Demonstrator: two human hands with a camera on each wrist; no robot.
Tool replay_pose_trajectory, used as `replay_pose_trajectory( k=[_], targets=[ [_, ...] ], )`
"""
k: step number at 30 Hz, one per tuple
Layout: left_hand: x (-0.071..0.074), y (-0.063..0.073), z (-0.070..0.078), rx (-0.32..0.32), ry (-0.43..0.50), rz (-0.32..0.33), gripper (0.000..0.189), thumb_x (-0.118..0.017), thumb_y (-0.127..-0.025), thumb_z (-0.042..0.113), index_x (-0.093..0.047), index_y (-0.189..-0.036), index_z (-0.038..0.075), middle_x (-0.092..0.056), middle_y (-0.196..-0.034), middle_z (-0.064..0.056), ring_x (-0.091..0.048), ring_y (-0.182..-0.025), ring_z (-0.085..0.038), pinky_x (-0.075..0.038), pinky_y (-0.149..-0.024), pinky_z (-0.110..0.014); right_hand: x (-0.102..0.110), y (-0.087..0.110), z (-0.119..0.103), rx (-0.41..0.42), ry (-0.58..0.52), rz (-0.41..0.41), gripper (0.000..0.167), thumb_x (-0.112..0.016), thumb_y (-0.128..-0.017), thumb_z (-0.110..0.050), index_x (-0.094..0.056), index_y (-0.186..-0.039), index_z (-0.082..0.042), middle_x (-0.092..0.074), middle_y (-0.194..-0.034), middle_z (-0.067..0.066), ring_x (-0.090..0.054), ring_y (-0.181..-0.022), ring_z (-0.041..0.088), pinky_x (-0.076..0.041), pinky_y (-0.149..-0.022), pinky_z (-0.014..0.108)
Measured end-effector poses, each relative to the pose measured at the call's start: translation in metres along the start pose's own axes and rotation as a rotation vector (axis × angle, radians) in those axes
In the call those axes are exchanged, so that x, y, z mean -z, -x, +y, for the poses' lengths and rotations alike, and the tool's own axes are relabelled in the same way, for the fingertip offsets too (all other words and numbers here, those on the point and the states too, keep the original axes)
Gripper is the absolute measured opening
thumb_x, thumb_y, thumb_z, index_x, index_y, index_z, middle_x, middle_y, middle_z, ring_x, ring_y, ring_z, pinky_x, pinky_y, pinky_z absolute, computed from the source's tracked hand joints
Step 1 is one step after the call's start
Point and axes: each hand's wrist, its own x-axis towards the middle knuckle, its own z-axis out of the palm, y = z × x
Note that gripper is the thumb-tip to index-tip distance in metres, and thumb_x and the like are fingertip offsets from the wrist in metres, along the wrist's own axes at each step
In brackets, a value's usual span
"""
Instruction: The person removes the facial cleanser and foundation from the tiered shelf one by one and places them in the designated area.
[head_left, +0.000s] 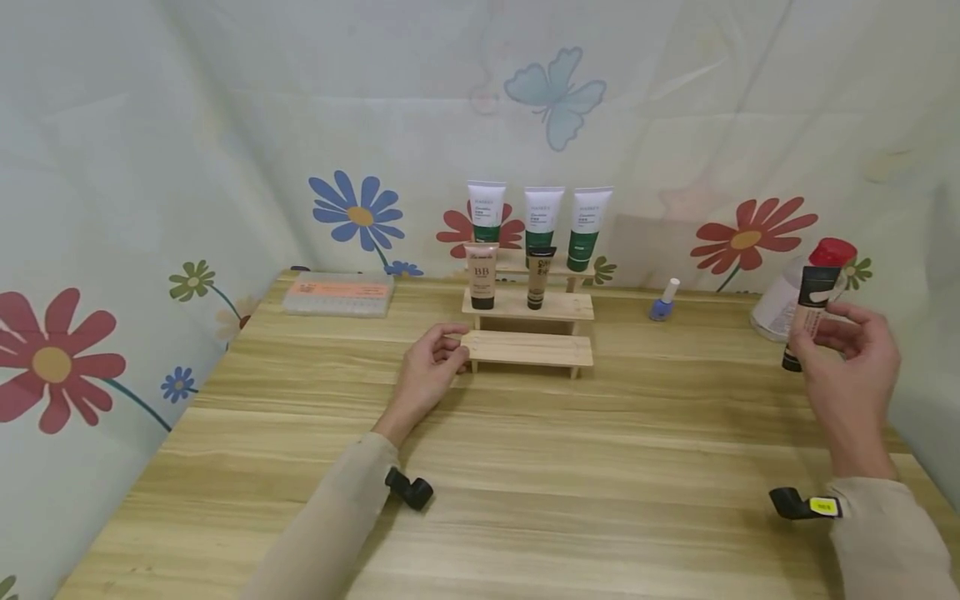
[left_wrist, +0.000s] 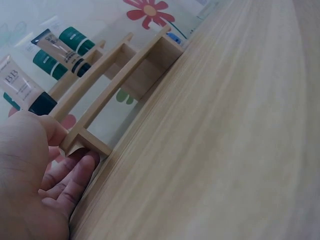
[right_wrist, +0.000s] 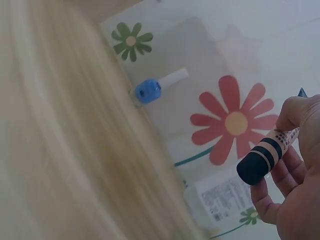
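Note:
My left hand (head_left: pixel 431 358) grips the left end of the lowest step of a wooden tiered stand (head_left: pixel 528 348), its thumb at the top edge and fingers beneath in the left wrist view. On the middle step stand a pink BB cream tube (head_left: pixel 482 275) and a slim gold tube with a black cap (head_left: pixel 537 279). Behind them, several white-and-green tubes (head_left: pixel 583 229) stand on the top step. At the right, my right hand (head_left: pixel 855 358) holds a beige cosmetic tube (right_wrist: pixel 270 148) above the table, black cap down, between thumb and fingers.
A blue nail polish bottle (head_left: pixel 661 308) with a white cap stands right of the stand. Near the right edge is a whitish bottle (head_left: pixel 772 304) with a red lid, partly behind the held tube. A clear flat case (head_left: pixel 337 296) lies back left. A flowered curtain (head_left: pixel 420 100) hangs behind.

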Motion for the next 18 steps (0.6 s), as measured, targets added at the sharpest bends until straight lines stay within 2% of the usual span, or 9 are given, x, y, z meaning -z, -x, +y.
replay_pose_trajectory(
  k=[5,12,18],
  targets=[
    [0.000,0.000,0.000,0.002,0.005,0.003,0.031,-0.069,-0.110,0.011,-0.072,-0.140,0.012,-0.074,-0.110,-0.015,-0.076,-0.097,-0.031,-0.070,-0.084,-0.034,0.008,0.000,0.020,-0.067,0.058,-0.040,0.046,-0.080,-0.102,-0.026,-0.068,-0.146,-0.024,-0.060,-0.104,-0.021,-0.058,-0.095,-0.005,-0.047,-0.073,0.000],
    [0.000,0.000,0.000,0.006,-0.003,0.003,0.030,-0.069,-0.110,0.011,-0.072,-0.140,0.013,-0.074,-0.110,-0.015,-0.076,-0.096,-0.030,-0.070,-0.084,-0.034,0.013,0.003,0.053,-0.039,0.130,-0.073,0.049,-0.077,-0.101,-0.015,-0.070,-0.149,-0.011,-0.060,-0.099,-0.023,-0.059,-0.089,-0.007,-0.047,-0.072,0.001],
    [0.000,0.000,0.001,0.009,-0.010,0.006,0.030,-0.068,-0.111,0.011,-0.072,-0.141,0.015,-0.074,-0.110,-0.014,-0.076,-0.096,-0.030,-0.069,-0.083,-0.034,0.013,0.001,0.071,-0.073,0.139,-0.094,0.047,-0.078,-0.099,-0.011,-0.073,-0.146,-0.010,-0.060,-0.093,-0.024,-0.058,-0.085,-0.007,-0.046,-0.070,0.000]
  ],
)
